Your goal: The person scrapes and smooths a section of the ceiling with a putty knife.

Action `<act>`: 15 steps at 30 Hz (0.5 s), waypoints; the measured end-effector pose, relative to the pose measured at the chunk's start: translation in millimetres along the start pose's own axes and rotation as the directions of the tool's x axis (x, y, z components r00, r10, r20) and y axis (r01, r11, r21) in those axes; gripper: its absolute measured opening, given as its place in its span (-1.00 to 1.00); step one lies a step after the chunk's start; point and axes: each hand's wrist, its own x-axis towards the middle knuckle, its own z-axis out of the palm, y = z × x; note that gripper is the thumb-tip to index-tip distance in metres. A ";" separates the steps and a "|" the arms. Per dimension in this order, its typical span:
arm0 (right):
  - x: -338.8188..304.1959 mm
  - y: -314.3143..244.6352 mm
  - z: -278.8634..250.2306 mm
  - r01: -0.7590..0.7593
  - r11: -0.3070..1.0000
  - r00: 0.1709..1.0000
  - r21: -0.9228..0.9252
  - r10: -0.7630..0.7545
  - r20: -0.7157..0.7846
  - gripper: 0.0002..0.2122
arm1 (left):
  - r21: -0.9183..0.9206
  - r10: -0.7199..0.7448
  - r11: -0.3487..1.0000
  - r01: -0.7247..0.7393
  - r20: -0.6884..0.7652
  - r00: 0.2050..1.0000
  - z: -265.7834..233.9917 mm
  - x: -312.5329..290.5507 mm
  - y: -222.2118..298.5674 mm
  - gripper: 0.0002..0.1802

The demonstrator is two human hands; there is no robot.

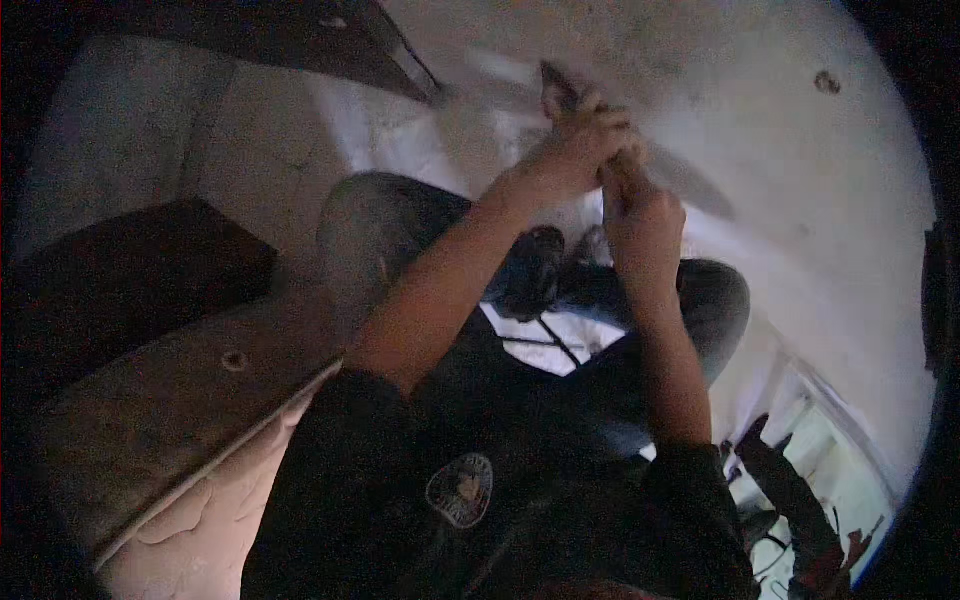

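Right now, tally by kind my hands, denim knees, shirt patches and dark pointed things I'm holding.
Left hand and right hand: 2 hands
Left knee and right knee: 2 knees
Shirt patch: 1
Dark pointed thing: 1
Total: 6

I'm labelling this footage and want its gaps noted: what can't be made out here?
All in the head view:
- Held thing: mostly covered by the left hand and right hand; blur and dimness leave its kind unclear.
- Shirt patch: its details are too blurred.
- Dark panel: cut off by the top edge.
- Dark clutter, lower right: lost in shadow.
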 end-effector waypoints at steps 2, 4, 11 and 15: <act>2.5 1.9 2.1 -0.043 0.998 0.998 -0.052 0.046 0.052 -0.83 | 0.059 0.031 0.998 -0.029 -0.036 0.999 -1.3 0.9 -0.2 -0.50; 3.9 1.7 3.0 -0.023 0.998 0.999 -0.051 0.025 0.038 -0.81 | 0.013 0.027 1.000 -0.027 -0.017 1.000 -3.5 1.1 -0.1 -0.50; 12.4 -1.4 -9.9 0.018 1.000 0.998 0.016 -0.019 0.053 -0.82 | -0.157 -0.080 0.985 0.074 -0.032 0.996 -15.9 13.5 5.6 -0.50; 19.0 -2.4 -14.5 0.004 1.000 1.000 0.022 -0.004 -0.001 -0.83 | -0.145 -0.023 0.989 0.034 0.075 0.997 -24.2 22.1 8.9 -0.62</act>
